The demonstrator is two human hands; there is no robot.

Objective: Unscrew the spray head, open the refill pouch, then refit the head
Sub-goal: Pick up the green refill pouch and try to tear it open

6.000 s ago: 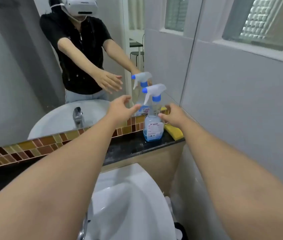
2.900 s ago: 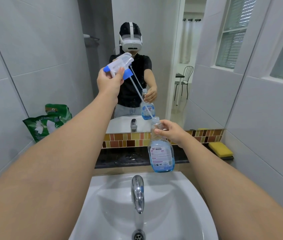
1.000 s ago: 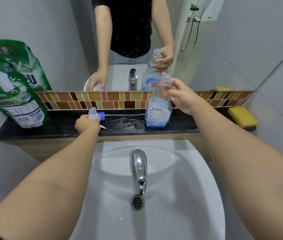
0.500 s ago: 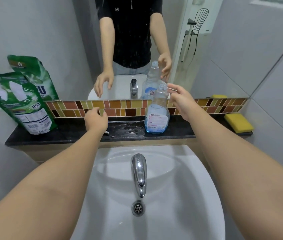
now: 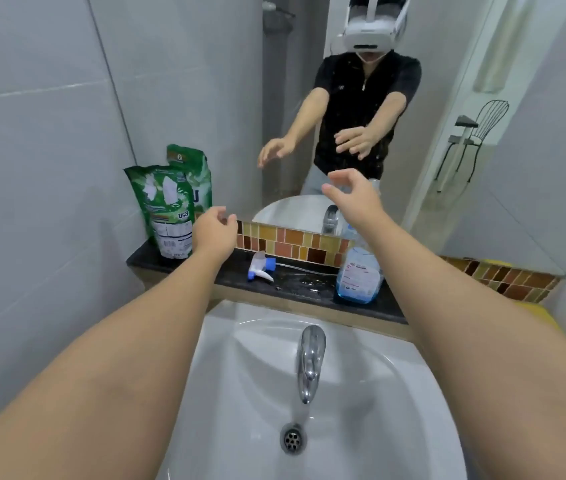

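- The white trigger spray head with its blue collar (image 5: 261, 267) lies on its side on the dark stone tabletop (image 5: 226, 278), its thin dip tube trailing right toward the bottle. Judging by that, the unscrewing step is done.
- The clear plastic bottle holding pale blue liquid (image 5: 357, 271) stands upright on the same tabletop, just right of the head, partly behind the right forearm. Its neck is hidden, so the open mouth cannot be confirmed directly.
- The green printed refill pouch (image 5: 167, 209) stands upright at the left end, against the grey tiled wall, its reflection close behind it. Its top looks intact, so opening it seems not yet begun.
- The left hand (image 5: 214, 232) hangs in the air just right of the pouch, fingers spread, its grip open and empty.
- The right hand (image 5: 354, 197) is raised above the bottle, fingers loosely curled, its grip likewise empty and touching nothing.
- Left to do, as I read it: take and open the pouch, then screw the head back on.
- The white basin (image 5: 361, 393) below holds nothing.
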